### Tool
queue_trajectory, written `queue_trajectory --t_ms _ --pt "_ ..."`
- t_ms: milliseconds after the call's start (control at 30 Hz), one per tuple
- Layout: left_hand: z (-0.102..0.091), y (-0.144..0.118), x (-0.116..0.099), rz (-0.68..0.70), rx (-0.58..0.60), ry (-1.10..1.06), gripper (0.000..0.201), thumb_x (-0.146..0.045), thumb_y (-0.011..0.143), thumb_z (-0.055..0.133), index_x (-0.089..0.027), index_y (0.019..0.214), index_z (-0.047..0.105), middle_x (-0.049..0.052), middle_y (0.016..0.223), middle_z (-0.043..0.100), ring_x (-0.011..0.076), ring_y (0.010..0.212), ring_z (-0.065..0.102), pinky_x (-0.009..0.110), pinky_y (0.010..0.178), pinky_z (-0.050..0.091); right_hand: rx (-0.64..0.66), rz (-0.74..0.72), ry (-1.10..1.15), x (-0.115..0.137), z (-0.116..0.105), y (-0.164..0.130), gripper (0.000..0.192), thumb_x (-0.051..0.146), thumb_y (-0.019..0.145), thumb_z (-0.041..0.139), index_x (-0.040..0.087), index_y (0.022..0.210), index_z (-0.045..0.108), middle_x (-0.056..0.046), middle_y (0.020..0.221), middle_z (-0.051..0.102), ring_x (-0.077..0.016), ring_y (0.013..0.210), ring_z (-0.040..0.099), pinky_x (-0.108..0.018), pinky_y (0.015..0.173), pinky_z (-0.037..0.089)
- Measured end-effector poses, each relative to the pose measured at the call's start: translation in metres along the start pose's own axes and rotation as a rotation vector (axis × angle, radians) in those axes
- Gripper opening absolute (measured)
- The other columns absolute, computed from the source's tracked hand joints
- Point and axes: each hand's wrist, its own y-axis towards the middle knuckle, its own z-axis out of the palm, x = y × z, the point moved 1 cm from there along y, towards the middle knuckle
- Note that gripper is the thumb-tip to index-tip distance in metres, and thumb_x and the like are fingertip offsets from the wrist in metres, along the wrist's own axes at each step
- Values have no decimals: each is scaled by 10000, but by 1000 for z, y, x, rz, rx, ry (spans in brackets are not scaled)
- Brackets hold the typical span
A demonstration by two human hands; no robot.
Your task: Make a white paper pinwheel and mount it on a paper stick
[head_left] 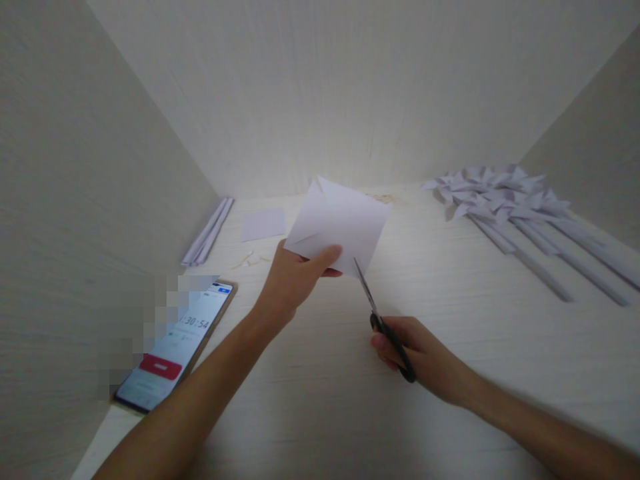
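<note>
Bare forearms (pixel 200 390) lie nearest the camera; the left grip (pixel 303 270) pinches a white paper (pixel 343 220) by its near edge. Just to that grip's right, scissors (pixel 381 325), handles held in the right grip (pixel 413 350), overlap the same edge. Loose pinching could let the paper swivel, steering the blades toward the left grip.

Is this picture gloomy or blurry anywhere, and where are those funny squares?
In the head view, light is dim and the tabletop darkens toward the bottom; in the head view, square blocks hide part of the phone; in the head view, the pinwheels look soft, pale on pale.
</note>
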Motion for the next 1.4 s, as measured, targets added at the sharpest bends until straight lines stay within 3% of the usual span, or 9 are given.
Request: queue_trajectory --t_ms 1400 --pt "-1 0 0 5 6 -11 257 -280 585 648 -113 780 635 43 751 661 149 651 613 216 530 533 -27 43 -102 -6 1 2 360 432 779 434 170 550 344 55 510 284 -58 461 249 -200 403 205"
